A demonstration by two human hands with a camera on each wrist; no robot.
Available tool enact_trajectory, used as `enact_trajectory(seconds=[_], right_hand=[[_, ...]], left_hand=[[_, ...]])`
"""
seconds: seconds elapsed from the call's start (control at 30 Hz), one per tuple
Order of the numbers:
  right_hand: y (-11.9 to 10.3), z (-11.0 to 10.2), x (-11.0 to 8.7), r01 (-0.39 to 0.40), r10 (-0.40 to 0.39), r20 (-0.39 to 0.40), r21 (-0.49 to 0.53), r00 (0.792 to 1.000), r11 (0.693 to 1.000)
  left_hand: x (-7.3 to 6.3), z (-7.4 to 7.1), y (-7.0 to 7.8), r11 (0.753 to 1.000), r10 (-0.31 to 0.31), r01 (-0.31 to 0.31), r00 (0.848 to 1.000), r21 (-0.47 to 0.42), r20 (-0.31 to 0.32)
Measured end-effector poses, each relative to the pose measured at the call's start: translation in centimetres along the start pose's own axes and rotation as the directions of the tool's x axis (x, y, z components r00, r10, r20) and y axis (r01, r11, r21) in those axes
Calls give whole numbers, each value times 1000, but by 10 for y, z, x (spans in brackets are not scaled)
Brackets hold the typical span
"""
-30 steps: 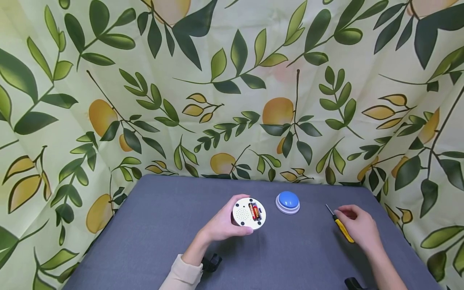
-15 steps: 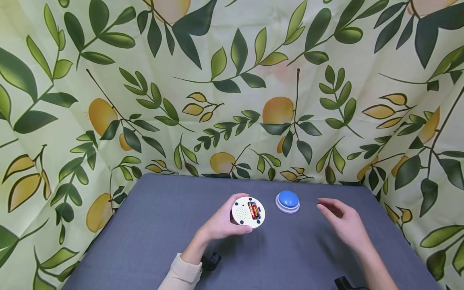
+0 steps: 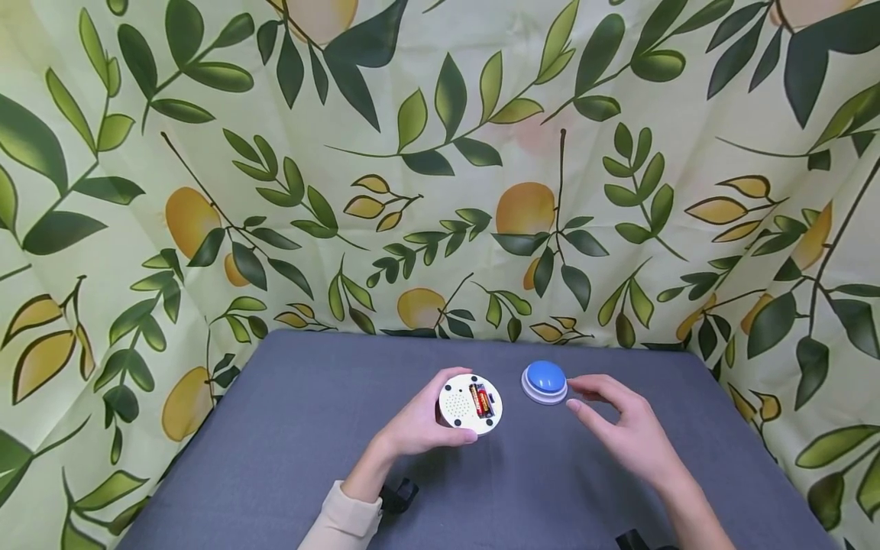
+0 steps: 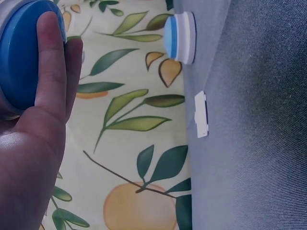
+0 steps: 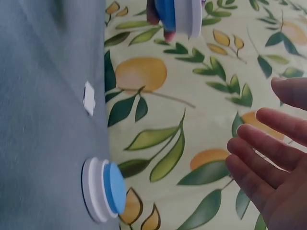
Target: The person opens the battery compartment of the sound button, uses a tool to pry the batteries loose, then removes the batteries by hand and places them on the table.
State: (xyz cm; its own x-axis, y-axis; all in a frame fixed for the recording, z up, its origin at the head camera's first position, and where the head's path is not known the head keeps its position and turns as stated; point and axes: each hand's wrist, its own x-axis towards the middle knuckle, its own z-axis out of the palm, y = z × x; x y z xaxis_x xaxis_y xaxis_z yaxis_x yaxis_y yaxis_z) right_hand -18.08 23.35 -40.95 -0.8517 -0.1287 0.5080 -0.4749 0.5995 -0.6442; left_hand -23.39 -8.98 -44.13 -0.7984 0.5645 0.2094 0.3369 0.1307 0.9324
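Note:
My left hand (image 3: 422, 424) grips a round push button (image 3: 457, 418) by its rim. Its white underside faces me in the head view, with two red-and-black batteries (image 3: 481, 400) in an uncovered slot. From the left wrist, the same button's blue dome (image 4: 19, 57) shows under the fingers. A second blue push button (image 3: 546, 378) stands dome up on the table. My right hand (image 3: 629, 431) is beside it, fingers and thumb parted, tips close to its right rim. In the right wrist view the hand (image 5: 273, 163) holds nothing.
A small flat white cover (image 4: 201, 115) lies on the table, seen from both wrists and hidden in the head view. The grey-blue table (image 3: 309, 428) meets a leaf-and-fruit patterned cloth (image 3: 440, 191) behind it and at the sides.
My right hand has moved left from the yellow-handled screwdriver to the standing button; the screwdriver is no longer visible. My left hand and its button have barely moved.

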Motion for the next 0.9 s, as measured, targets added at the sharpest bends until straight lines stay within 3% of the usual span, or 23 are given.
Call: enact_trajectory(seconds=[0.37,0.6,0.9], right_hand=[[-22,20,4,92,-93,21,44,995,995],[-32,38,10,186,-188,15,95,982,978],[-36,59,13,133,-142,81,102,987,986]], left_hand=[[0,1,-1,1000,13,-13,1000,-5,12],[-1,2,0,1000,6,-6,1000,-5,13],[-1,1,1,1000,7,-7,1000,-8,21]])
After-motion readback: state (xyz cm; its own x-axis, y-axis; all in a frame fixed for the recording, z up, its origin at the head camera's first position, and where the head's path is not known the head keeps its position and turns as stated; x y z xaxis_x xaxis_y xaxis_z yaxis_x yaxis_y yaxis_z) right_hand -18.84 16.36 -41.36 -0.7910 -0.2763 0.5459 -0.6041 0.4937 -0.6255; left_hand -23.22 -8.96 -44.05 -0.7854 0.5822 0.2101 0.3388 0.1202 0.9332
